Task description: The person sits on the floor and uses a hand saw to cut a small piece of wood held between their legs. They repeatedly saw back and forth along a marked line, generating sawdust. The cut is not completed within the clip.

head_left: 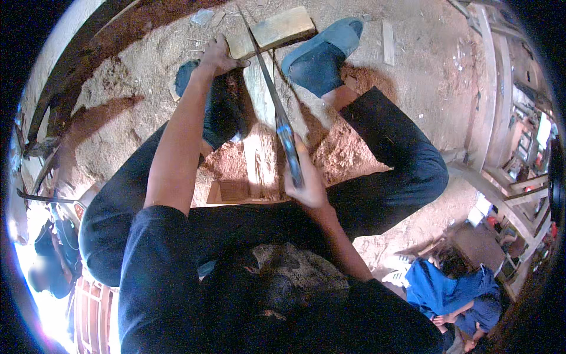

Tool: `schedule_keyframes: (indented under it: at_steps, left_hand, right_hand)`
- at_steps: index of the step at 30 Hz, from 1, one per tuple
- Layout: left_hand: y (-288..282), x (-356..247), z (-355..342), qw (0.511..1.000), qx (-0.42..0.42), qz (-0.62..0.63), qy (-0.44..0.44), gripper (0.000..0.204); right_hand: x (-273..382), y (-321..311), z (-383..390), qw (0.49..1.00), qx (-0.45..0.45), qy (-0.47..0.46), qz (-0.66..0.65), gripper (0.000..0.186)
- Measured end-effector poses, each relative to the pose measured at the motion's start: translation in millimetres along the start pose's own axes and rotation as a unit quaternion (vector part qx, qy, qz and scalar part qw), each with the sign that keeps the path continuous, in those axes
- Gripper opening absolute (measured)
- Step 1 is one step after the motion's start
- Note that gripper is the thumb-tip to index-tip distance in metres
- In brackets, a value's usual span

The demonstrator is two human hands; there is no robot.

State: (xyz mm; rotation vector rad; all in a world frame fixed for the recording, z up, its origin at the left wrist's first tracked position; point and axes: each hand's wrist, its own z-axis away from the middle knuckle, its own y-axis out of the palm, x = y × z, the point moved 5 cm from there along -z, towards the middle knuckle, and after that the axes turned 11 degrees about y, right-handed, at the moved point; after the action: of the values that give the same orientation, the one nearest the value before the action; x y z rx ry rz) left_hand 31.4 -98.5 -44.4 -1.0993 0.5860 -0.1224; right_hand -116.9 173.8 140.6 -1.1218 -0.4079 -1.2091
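My right hand [306,180] is closed round the blue-and-black handle of a handsaw [272,88]. Its long narrow blade points away from me and crosses over a short wooden block [283,28]. At the block's left end, my left hand [217,57] grips the wood, thumb along the near side and fingers toward the far side. The block lies across the far end of a pale wooden plank [257,94] that runs back toward my lap. Whether the blade sits in a cut cannot be made out.
My slippered feet, one in a dark slipper [323,56], flank the plank on dusty ground. A thin wood strip [388,42] lies at the far right. A person in blue [442,289] sits at the lower right, near wooden frames [519,203]. Another person [50,265] is at the left.
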Motion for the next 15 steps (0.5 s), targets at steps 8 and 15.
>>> schedule_keyframes:
  at_steps: [8, 15]
  left_hand:
    - [-2, -2, -7, 0.999, 0.046, -0.006, -0.019, 0.117]
    - [3, 16, -13, 0.998, -0.035, -0.029, 0.049, 0.111]
  right_hand:
    - [4, 12, -26, 0.999, 0.02, 0.04, 0.002, 0.062]
    - [-16, -5, 24, 0.997, 0.041, 0.05, 0.047, 0.064]
